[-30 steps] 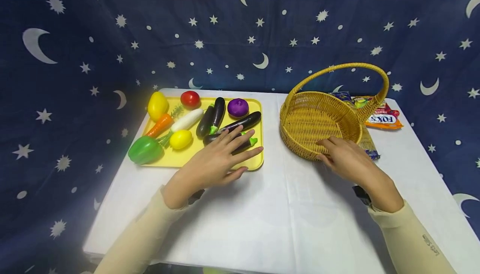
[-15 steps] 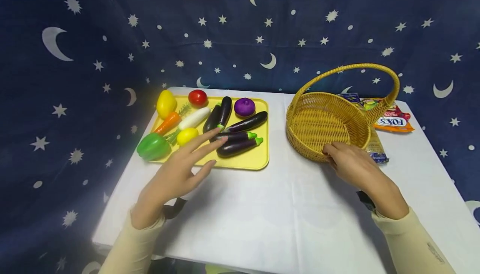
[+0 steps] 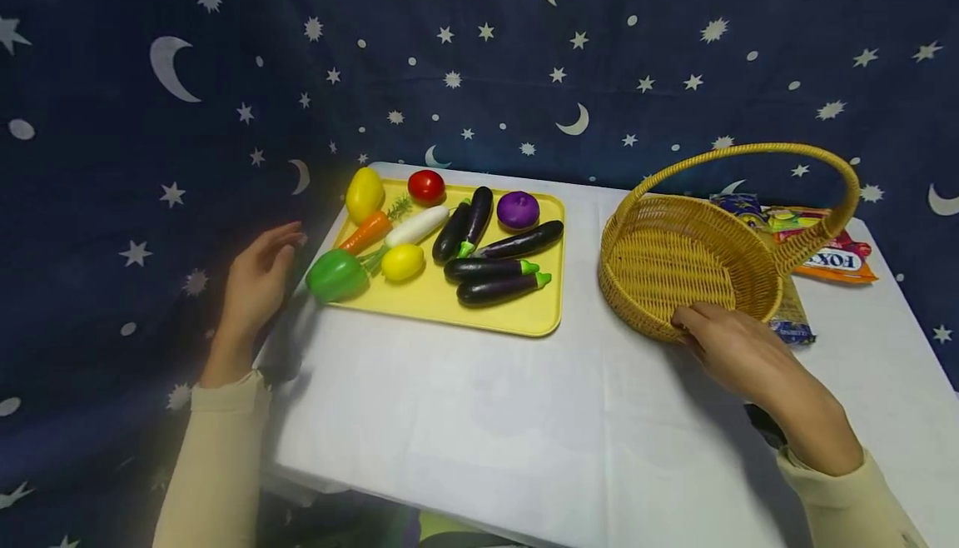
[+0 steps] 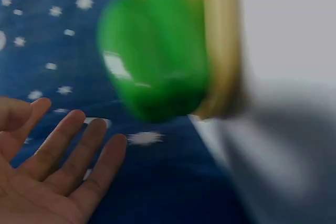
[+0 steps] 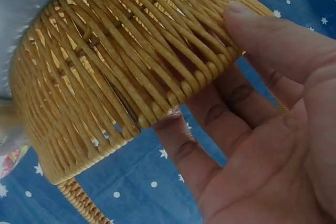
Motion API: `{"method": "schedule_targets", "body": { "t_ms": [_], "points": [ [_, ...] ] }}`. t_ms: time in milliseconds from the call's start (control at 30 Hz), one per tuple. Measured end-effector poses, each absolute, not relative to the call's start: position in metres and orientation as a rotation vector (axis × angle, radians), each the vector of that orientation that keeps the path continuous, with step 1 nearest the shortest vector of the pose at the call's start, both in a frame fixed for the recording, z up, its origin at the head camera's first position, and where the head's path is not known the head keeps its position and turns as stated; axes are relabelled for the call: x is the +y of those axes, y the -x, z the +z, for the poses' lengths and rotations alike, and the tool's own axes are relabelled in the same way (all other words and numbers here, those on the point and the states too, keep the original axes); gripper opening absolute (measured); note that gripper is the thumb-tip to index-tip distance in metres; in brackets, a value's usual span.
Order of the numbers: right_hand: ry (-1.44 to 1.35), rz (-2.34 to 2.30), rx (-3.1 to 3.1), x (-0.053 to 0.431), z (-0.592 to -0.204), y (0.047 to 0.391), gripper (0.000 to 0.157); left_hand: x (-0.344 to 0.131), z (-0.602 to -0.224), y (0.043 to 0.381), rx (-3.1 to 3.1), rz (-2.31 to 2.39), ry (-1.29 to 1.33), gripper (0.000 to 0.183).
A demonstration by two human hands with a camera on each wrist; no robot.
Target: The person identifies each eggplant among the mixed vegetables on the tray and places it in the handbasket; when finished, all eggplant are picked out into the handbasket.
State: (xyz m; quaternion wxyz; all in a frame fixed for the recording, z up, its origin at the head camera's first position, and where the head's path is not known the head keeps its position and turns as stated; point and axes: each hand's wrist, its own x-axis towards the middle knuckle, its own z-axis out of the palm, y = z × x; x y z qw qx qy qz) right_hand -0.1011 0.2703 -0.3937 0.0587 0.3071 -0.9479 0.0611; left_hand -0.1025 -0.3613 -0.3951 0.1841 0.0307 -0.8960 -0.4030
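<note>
My right hand (image 3: 737, 352) grips the near rim of a round wicker basket (image 3: 628, 311) with a tall arched handle. In the right wrist view the thumb lies against the woven outer wall (image 5: 126, 66) and the fingers reach over the rim. Nothing lies on the basket's visible floor. My left hand (image 3: 255, 281) is off the table's left side with fingers loosely spread and holds nothing. Nearest to it is a green bell pepper (image 3: 337, 276), on the corner of a yellow tray (image 3: 419, 300); it looks blurred in the left wrist view (image 4: 157, 51).
The tray also bears several eggplants (image 3: 498, 288), a purple round vegetable (image 3: 518, 210), a tomato (image 3: 426, 186), a carrot (image 3: 365, 233), a white radish (image 3: 417, 226), a lemon (image 3: 402, 262) and a yellow mango-like fruit (image 3: 365, 196). Snack bags (image 3: 835, 263) lie behind the basket. A starry curtain (image 3: 487, 98) hangs behind.
My left hand has moved left, from over the eggplants to beyond the tray's left side. My right hand stays at the basket rim. The head view has swung slightly left.
</note>
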Motion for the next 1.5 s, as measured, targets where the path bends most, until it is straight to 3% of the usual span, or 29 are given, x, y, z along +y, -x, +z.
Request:
{"method": "schedule_targets", "body": {
  "t_ms": [200, 567, 1100, 1500],
  "points": [
    [-0.929, 0.197, -2.905, 0.272, -0.391, 0.096, 0.019, -0.378, -0.428, 0.113, -2.695, -1.217, -0.220, 0.043],
    [-0.914, 0.201, -2.889, 0.272, -0.391, 0.091, 0.020, -0.389, -0.451, 0.122, -2.874, -1.317, -0.353, 0.051],
    [-0.921, 0.214, -2.869, 0.273, -0.393, 0.091, 0.020, -0.389, -0.450, 0.123, -2.901, -1.547, -0.699, 0.065],
    [-0.954, 0.245, -2.852, 0.274, -0.394, 0.083, 0.022, -0.384, -0.448, 0.127, -2.780, -1.661, -0.869, 0.064]
  ]
}}
